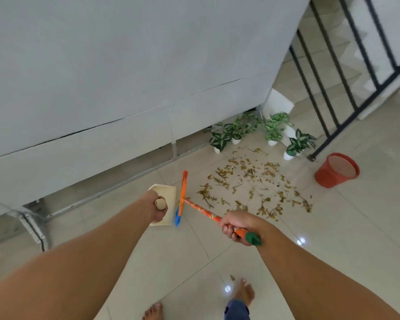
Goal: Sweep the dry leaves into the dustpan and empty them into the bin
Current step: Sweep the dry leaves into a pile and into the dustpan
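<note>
Dry brown leaves (256, 188) lie scattered over the pale floor tiles, right of centre. My left hand (158, 209) is shut on the upright handle of a cream dustpan (163, 192), whose tray sits below the hand. My right hand (234, 227) grips the orange broom (204, 212) near its green end cap. The broom's orange and blue head stands between the dustpan and the left edge of the leaves. A red mesh bin (336, 170) stands on the floor to the right of the leaves.
Several small potted plants (273, 132) in white pots stand behind the leaves by a grey wall (125, 77). A black metal railing (328, 93) and stairs rise at the upper right. My bare feet (245, 292) are at the bottom.
</note>
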The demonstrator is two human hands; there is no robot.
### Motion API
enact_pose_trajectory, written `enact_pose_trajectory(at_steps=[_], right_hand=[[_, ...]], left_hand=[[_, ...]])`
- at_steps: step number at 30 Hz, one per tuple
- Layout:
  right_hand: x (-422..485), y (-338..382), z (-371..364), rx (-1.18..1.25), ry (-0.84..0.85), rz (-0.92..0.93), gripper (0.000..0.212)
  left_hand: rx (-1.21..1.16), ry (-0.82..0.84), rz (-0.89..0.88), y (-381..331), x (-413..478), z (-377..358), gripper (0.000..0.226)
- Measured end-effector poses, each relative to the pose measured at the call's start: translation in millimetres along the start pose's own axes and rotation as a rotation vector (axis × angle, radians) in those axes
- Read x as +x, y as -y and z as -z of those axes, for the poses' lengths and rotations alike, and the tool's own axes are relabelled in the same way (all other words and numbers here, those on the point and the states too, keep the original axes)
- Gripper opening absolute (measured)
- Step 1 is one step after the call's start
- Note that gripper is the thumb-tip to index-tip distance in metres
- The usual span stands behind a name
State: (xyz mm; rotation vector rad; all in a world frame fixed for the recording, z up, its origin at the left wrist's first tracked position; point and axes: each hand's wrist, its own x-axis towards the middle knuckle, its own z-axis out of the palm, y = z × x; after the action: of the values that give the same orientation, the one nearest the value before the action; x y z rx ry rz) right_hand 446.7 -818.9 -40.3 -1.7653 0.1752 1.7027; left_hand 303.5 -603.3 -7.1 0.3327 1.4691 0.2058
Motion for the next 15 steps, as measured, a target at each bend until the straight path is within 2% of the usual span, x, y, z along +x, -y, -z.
enact_pose_trajectory(at_steps=[5,8,12,15], right_hand=[[28,42,52,-0.101,0.077,-0.023,0.017],[45,59,89,-0.137,0.102,-0.049,0.015],[51,63,146,-0.143,0.063,-0.101,0.021],[41,63,186,-0.148,0.035,-0.136,0.017]], left_hand=[[-0.001,-0.081,-0.043,22,7,-41,0.018],[-0.054,-0.140,-0.068,37,9,-67,0.026],[-0.134,-0.178,-0.054,60,9,-93,0.026],[-0.180,-0.178,-0.056,73,4,-108,0.020]])
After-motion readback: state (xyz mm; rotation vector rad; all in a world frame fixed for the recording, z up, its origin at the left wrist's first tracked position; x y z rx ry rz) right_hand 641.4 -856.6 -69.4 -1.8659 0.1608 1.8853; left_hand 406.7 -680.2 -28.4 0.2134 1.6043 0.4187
